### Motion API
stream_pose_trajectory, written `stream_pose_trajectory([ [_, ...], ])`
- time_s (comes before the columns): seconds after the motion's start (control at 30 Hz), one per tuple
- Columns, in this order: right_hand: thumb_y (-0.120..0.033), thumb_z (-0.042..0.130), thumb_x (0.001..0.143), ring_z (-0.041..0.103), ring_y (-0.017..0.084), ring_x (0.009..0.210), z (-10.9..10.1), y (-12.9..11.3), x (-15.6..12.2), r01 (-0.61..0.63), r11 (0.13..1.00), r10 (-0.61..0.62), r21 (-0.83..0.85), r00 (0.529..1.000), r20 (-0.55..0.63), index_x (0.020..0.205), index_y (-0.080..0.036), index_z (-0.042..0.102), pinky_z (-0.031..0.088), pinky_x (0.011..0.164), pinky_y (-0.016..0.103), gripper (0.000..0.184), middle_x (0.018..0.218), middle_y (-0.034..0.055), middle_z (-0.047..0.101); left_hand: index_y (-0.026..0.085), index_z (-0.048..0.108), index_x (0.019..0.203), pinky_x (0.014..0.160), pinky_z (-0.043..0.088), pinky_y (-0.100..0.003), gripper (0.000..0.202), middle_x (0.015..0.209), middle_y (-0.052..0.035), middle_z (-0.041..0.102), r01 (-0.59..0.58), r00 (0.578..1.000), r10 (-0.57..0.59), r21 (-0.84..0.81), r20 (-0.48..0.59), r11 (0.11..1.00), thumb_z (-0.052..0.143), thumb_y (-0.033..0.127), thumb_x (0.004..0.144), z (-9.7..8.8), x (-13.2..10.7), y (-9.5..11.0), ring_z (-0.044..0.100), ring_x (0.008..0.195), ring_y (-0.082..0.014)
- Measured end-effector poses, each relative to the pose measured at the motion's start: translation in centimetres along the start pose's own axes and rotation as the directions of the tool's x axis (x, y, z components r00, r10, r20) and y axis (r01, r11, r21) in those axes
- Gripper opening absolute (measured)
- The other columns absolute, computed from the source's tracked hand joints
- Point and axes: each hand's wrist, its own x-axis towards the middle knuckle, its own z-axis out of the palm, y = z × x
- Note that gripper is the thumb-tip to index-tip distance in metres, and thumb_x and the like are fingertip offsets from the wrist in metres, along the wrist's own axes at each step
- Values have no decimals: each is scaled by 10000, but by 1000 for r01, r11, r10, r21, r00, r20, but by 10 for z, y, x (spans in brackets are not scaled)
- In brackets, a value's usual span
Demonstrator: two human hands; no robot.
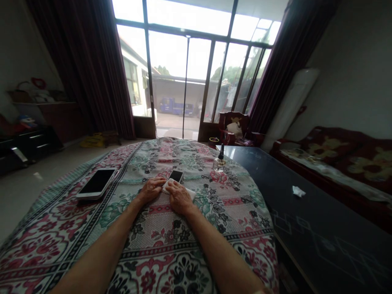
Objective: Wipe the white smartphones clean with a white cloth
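A small smartphone (177, 175) with a dark screen and a pale rim lies on the patterned tablecloth in front of me. My left hand (152, 189) grips its left edge with the fingers curled. White tissue (190, 193) is pressed under my right hand (180, 197), which is closed on it over the phone's near end. That near end is hidden by the hands and the tissue. To the right stands a clear glass bottle (219, 164) with a dark top. Off to the left lies a larger white phone (96, 182), apart from both hands.
The floral tablecloth (165, 237) covers a rounded table. Along its right side is a dark glossy table (321, 228) with a crumpled white tissue (298, 191) on it. A red sofa (330, 145) and a chair (234, 126) stand beyond, near tall glass doors (199, 94).
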Motion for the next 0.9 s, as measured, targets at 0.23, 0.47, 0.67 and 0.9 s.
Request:
stream_pose_trajectory([
  [0.23, -97, 430, 844, 421, 184, 1308, -2, 19, 16, -18, 999, 19, 31, 999, -31, 1185, -250, 643, 330, 1094, 346, 430, 1369, 8, 546, 228, 743, 996, 1027, 433, -380, 388, 1127, -48, 710, -42, 999, 43, 42, -12, 998, 458, 203, 733, 4, -2, -7, 624, 1093, -220],
  [0.47, -104, 413, 883, 452, 161, 1277, -4, 49, 39, -21, 999, 23, 38, 998, -58, 1146, -231, 657, 350, 1069, 290, 380, 1341, 27, 567, 232, 733, 1027, 1020, 437, -374, 401, 1128, -43, 708, -36, 999, 36, 48, -2, 998, 459, 181, 738, 4, -2, -4, 620, 1088, -218],
  [0.67, -118, 404, 908, 489, 165, 1246, -5, 65, 54, -65, 994, 71, 83, 995, -70, 1114, -253, 666, 373, 1052, 300, 360, 1318, 14, 584, 234, 729, 1041, 1023, 430, -376, 399, 1127, -36, 710, -16, 1000, 17, 35, -18, 999, 484, 163, 735, 5, -2, -4, 619, 1084, -215],
  [0.9, -85, 408, 898, 472, 179, 1268, -4, 70, 60, -89, 989, 98, 121, 992, -73, 1127, -214, 653, 346, 1079, 312, 359, 1333, 38, 574, 207, 729, 1051, 1006, 439, -368, 406, 1121, -57, 709, -73, 996, 74, 29, -42, 997, 473, 137, 743, 8, -2, -8, 628, 1067, -218],
])
